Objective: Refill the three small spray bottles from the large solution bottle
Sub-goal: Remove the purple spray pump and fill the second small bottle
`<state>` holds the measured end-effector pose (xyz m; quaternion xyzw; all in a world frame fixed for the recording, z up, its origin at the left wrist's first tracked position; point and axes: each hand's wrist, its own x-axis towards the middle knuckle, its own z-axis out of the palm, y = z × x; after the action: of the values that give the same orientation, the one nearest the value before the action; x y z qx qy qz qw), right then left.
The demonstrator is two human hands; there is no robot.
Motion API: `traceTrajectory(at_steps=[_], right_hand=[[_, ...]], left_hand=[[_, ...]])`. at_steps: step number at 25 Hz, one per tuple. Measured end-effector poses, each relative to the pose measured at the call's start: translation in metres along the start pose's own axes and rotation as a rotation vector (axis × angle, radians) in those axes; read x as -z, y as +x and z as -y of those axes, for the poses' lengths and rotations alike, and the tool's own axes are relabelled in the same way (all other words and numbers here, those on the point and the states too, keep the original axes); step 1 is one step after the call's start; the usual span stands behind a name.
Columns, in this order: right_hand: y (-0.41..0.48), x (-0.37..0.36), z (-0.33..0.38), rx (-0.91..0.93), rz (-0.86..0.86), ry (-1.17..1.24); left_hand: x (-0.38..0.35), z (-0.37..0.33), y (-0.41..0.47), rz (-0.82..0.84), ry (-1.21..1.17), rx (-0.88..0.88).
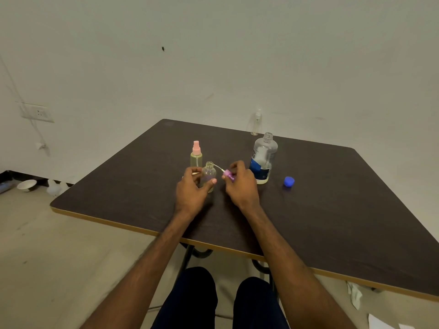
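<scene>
Fingers of the left hand are curled round the small clear open spray bottle, with the purple plastic pump pinched in the right hand, so the uncapped large clear solution bottle just right of them could be toppled.

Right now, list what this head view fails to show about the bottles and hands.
Open small bottle: head view; the left hand covers its lower part, so its fill level is unclear.
Purple spray head: the right hand hides part of it.
Far clear spray bottle: small and pale against the wall; contents unreadable.
Large bottle: label print too small.
</scene>
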<state>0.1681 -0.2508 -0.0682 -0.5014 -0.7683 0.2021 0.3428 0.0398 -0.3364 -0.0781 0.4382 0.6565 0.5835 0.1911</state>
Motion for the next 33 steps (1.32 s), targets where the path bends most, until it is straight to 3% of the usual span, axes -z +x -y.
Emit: traceTrajectory(at_steps=[6,11,13,16,19,27,33], right_hand=[[0.006,-0.006,0.003,0.076,0.037,-0.299],[-0.005,0.002,0.006,0.011,0.022,-0.202],[-0.018,0.009,0.004,0.038,-0.119,-0.108],[-0.035,0.027,-0.008,0.069,-0.471,0.121],[-0.027,0.044,-0.024,-0.049,-0.687,0.303],[0.018,0.035,-0.050,-0.182,-0.412,0.440],[0.026,0.033,-0.053,-0.112,-0.321,0.428]], left_hand=[[-0.001,-0.003,-0.001,-0.020,-0.011,0.036],[0.001,-0.006,-0.003,0.002,-0.004,0.033],[0.002,-0.007,-0.004,0.018,0.005,0.029],[0.001,-0.008,-0.004,0.075,0.016,0.013],[0.000,-0.008,-0.004,0.118,0.049,-0.008],[-0.001,-0.004,-0.002,0.139,0.037,-0.005],[-0.001,-0.002,-0.003,0.132,0.029,-0.025]])
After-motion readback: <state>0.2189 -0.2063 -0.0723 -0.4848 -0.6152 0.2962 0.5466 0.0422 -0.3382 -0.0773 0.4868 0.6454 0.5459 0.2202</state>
